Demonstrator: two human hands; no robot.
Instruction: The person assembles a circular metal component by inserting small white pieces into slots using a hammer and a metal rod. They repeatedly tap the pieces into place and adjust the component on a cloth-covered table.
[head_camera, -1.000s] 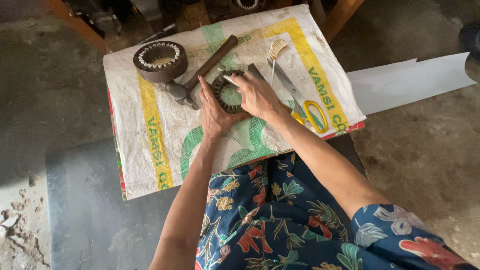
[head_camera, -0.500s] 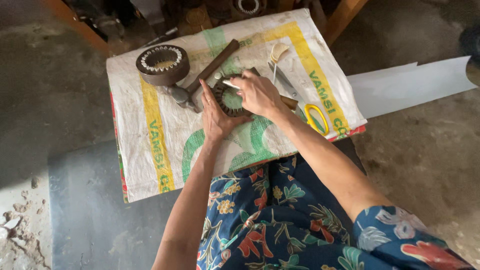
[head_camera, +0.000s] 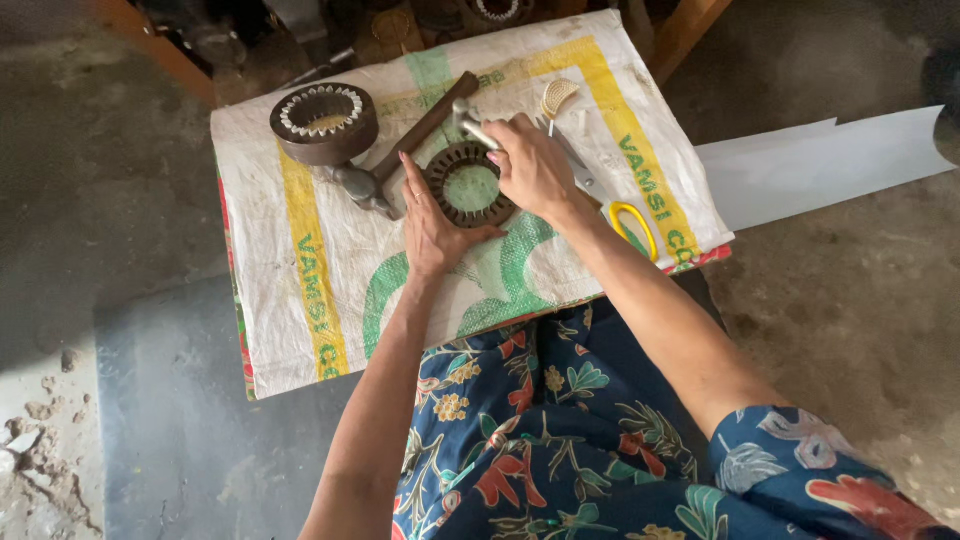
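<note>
The slotted ring at frame centre is steadied by the flat, open left hand; the right hand is closed on what seems a metal tool, which could slip and jab fingers.

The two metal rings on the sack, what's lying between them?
In the head view, a hammer lies between the larger ring and the smaller ring.

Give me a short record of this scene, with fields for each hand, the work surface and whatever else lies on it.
left hand: flat against the side of the dark slotted ring, steadying it
right hand: grips a small metal tool at the ring's far edge
surface: woven sack spread over a board
second ring: thicker, with pale inserts in its slots, far left
hammer: lies between the two rings
scissors: yellow-handled, right of the right hand
</note>
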